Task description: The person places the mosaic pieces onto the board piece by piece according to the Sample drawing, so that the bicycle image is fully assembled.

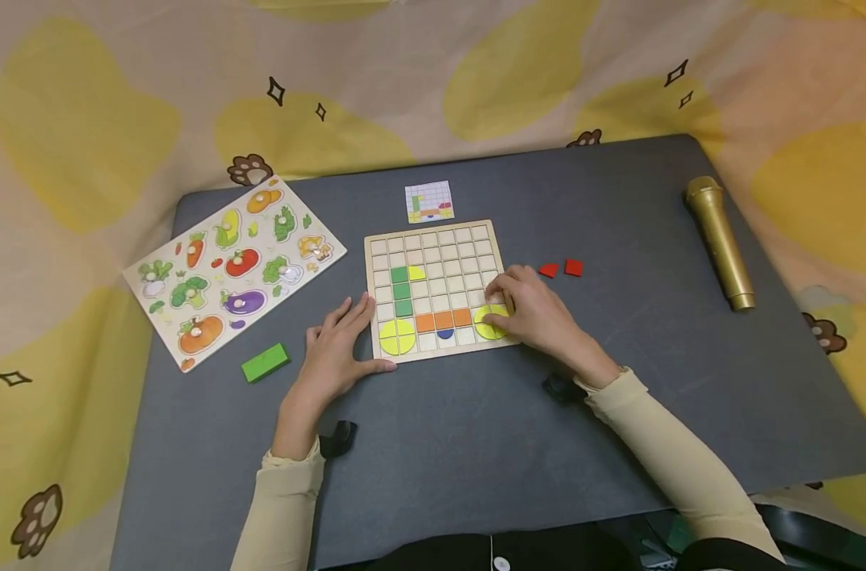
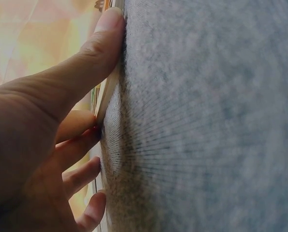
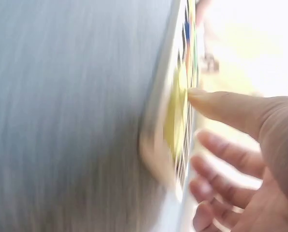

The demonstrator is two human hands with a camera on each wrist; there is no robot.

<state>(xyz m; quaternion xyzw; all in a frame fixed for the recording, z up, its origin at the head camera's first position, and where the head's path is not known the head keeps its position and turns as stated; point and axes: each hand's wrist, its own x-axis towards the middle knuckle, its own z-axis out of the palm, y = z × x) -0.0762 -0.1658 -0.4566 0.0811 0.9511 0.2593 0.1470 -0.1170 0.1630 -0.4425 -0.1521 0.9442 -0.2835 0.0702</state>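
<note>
A wooden grid board lies on the dark table, with green squares, orange squares, a blue half circle and a yellow quarter piece in its cells. Yellow circles of quarter pieces fill its lower left and lower right corners. My left hand rests around the board's lower left corner, thumb along the near edge, fingers spread at the left side. Over the lower right part is my right hand; its thumb touches the yellow circle, and I see nothing held between its fingers.
Two red pieces lie right of the board. Behind it is a small pattern card. A vegetable puzzle board and a green block lie at the left. A gold microphone lies at the far right.
</note>
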